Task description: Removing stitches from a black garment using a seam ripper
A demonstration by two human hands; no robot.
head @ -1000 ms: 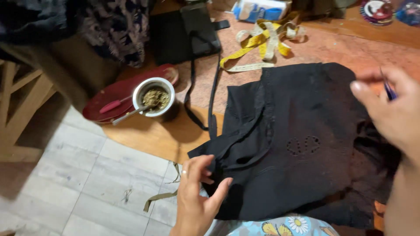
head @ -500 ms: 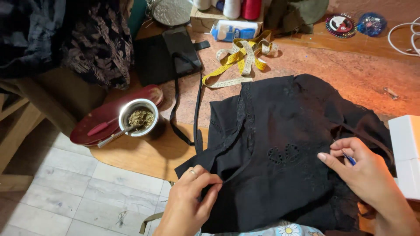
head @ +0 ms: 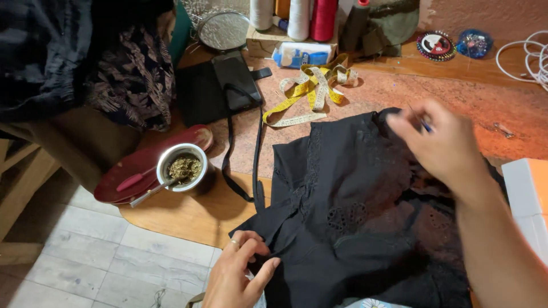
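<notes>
Red plate (head: pixel 123 174): lay far out to the left of the left hand's pinch, at the table's edge, with a metal cup (head: pixel 182 167) of green herb standing on its right side and a metal straw leaning out of the cup
Black strap (head: pixel 256 149): ran from the dark pouch (head: pixel 237 80) at the back down toward the garment, up and left of the left-hand pinch
Left hand (head: pixel 242 274): thumb and fingers were closed on a fold at the lower left corner of the black garment, a ring showing on one finger
Black garment (head: pixel 342 211): lay spread flat on the table between the two hands, with openwork embroidery near its middle, just right of the left pinch
Yellow tape measure (head: pixel 311 91): lay in loose loops on the table well above the garment, up and left of the right hand
Thread spools (head: pixel 299 17): stood at the back edge, white ones and a red one, far above both grips
Right hand (head: pixel 442 145): hovered over the garment's upper right part, fingers curled shut around a small thin blue-tipped thing (head: pixel 425 124); what it was I could not tell
White box (head: pixel 528 199): sat just right of the right wrist
</notes>
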